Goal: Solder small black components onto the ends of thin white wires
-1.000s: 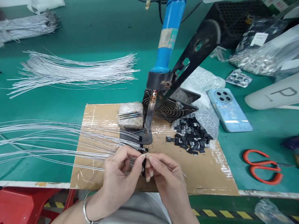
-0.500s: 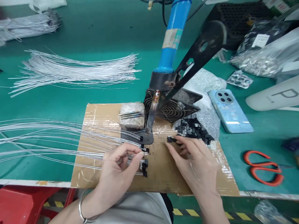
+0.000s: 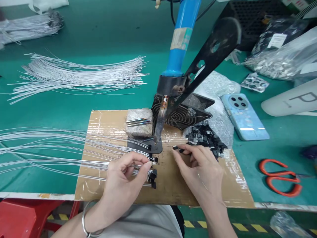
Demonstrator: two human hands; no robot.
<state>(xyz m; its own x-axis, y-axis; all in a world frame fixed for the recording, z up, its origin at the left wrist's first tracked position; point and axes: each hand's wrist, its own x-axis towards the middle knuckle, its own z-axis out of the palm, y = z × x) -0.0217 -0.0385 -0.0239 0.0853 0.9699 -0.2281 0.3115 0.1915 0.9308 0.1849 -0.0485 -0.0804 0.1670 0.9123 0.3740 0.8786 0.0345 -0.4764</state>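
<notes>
My left hand (image 3: 128, 178) pinches the end of a thin white wire between thumb and forefinger, above the cardboard (image 3: 99, 125). Beneath and beside it run several white wires (image 3: 99, 162) tipped with small black connectors (image 3: 153, 177). To the right, my right hand (image 3: 199, 168) has thumb and forefinger closed around a small black connector piece (image 3: 175, 147). Just behind that hand lies a heap of similar black pieces (image 3: 204, 137). Over the board slants a soldering iron (image 3: 182, 39) with a blue handle, its tip pointing down at a dark metal plate (image 3: 138, 145) between the hands.
A black fan (image 3: 182, 115) sits behind the iron tip, beside a wrapped block (image 3: 139, 132) with metal rods on top. A wire bundle (image 3: 84, 76) lies at back left. On the right are a phone (image 3: 245, 117), orange-handled scissors (image 3: 281, 177) and a white bottle (image 3: 291, 99).
My right hand has drawn slightly left, away from the heap, with a black connector piece now between its fingertips. My left hand has stayed almost where it was.
</notes>
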